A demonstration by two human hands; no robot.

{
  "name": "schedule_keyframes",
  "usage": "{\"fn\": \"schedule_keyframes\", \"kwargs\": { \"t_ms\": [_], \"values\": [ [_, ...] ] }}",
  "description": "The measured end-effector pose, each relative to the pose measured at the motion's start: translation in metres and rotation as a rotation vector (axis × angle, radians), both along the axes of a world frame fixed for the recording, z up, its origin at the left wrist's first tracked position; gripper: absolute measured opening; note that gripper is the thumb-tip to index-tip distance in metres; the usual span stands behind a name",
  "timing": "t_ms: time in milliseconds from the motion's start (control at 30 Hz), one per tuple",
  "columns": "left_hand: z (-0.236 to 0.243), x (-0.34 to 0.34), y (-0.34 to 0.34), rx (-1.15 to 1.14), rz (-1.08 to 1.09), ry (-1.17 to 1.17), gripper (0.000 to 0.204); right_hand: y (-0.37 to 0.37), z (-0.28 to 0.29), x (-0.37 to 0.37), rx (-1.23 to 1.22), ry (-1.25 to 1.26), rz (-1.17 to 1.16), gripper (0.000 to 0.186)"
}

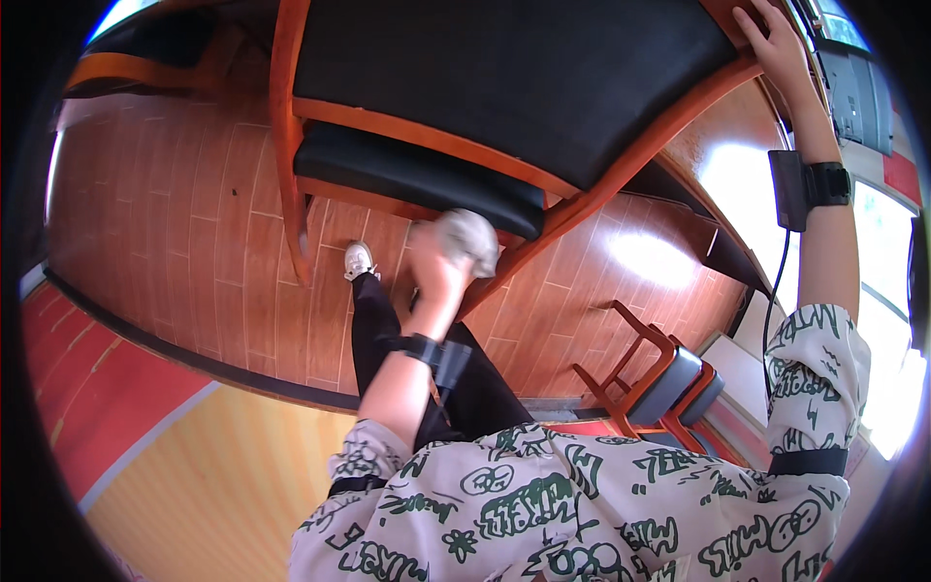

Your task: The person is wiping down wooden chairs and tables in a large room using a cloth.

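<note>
A white shirt with green drawings (543, 504) is closest. Next, a white shoe (358, 260) is on the floor. The left hand (438, 272) is blurry, its fingers bent around a crumpled grey-white cloth (472, 241) by the right end of the black seat (407, 175) of a wooden chair (524, 78). More chairs (669, 378) stand further right. The right hand (779, 50) has its fingers spread on the chair back's top right corner.
</note>
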State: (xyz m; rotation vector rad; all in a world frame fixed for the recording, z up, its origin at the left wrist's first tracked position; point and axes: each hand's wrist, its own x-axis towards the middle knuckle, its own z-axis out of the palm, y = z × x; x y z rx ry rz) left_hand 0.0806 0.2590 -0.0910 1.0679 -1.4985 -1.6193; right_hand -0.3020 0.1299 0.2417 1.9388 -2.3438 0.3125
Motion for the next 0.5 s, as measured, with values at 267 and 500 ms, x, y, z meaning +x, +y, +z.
{"fn": "schedule_keyframes", "kwargs": {
  "t_ms": [267,500],
  "values": [
    [0.026,-0.025,0.041,-0.366,-0.175,-0.354,0.052,0.003,-0.01,-0.09,0.051,0.133,0.14,0.043],
    [0.036,0.131,-0.113,-0.567,0.402,-0.262,0.073,0.005,-0.017,-0.088,-0.036,0.19,0.147,0.043]
  ]
}}
